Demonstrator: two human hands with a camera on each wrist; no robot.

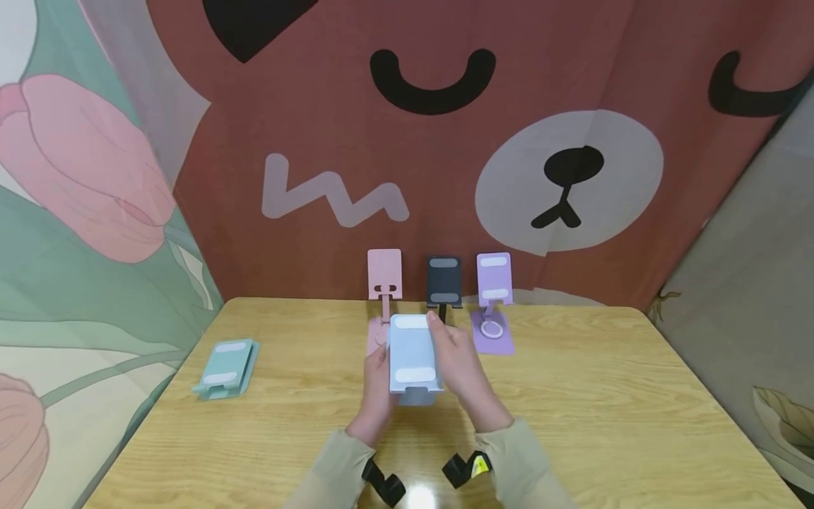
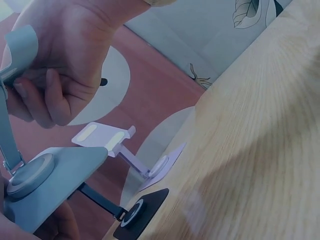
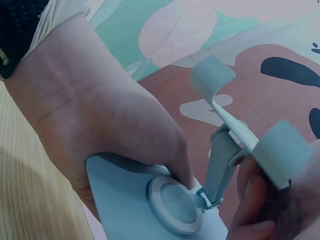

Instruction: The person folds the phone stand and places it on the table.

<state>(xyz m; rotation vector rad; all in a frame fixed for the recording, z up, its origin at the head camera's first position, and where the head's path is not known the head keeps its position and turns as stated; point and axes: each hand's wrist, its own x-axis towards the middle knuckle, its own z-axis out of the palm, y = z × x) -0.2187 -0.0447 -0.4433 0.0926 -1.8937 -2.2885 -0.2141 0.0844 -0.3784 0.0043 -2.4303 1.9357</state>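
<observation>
A light blue foldable phone stand [image 1: 413, 350] is held up above the table between both hands. My left hand [image 1: 377, 389] grips its flat base [image 3: 122, 192], which carries a raised ring. On the other side, my right hand [image 1: 463, 367] holds the upper plate, its thumb along the plate's right edge. The wrist views show the stand's hinged arm [image 3: 220, 167] raised between base and plate, with two curved lips at the plate's lower edge. In the left wrist view, the right hand's fingers [image 2: 57, 100] curl behind the plate.
Behind the hands stand an unfolded pink phone stand [image 1: 384, 272], a black one [image 1: 444, 279] and a purple one [image 1: 494, 279]. A folded teal stand [image 1: 227, 364] lies at the left of the wooden table [image 1: 604, 396]. A bear-print cloth [image 1: 318, 127] hangs along the back edge.
</observation>
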